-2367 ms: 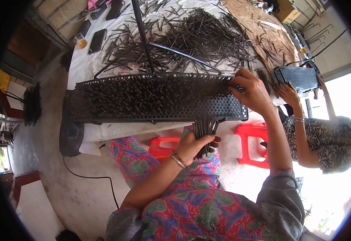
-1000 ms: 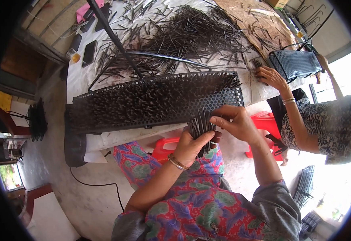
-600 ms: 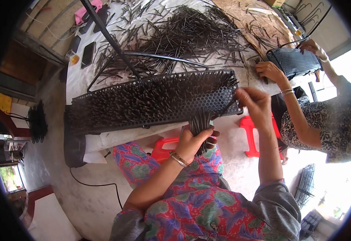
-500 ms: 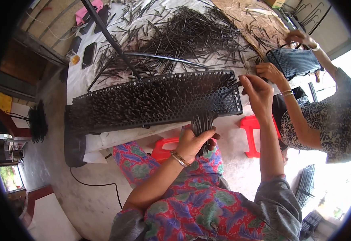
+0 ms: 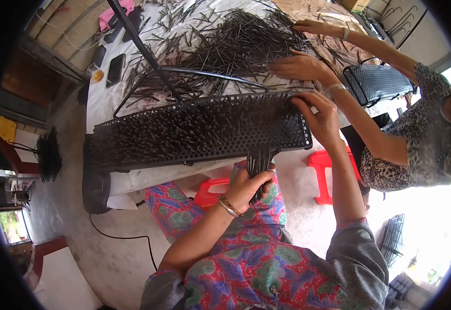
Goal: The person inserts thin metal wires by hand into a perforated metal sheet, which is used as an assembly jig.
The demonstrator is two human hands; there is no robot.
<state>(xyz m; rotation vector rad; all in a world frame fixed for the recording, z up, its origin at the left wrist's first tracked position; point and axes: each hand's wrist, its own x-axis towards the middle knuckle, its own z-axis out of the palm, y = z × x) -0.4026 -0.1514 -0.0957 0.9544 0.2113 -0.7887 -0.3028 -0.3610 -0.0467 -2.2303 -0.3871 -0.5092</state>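
A long black perforated panel (image 5: 220,144) lies across the front of the table, its holes bristling with dark strips over most of its length. Just below its near edge, my left hand (image 5: 249,187) is closed around a bundle of thin black strips (image 5: 260,160), whose ends fan upward. My right hand (image 5: 319,116) is at the panel's far right corner, thumb and forefinger brought together over the holes. Whatever is between those fingertips is too small and dark to make out. Fewer strips stand at the panel's right end, where bare holes show.
A large heap of loose black strips (image 5: 246,44) covers the table behind the panel. A slanting black bar (image 5: 143,49) rises at left, near a phone (image 5: 114,70) and a cup (image 5: 96,74). At right, a co-worker's hands (image 5: 308,67) reach over the heap beside another perforated panel (image 5: 378,80). Red stools (image 5: 321,168) stand below.
My right hand has moved slightly left and down onto the panel's corner; the strip it held no longer shows clearly. The co-worker's hands have left the other panel and reached to the heap.
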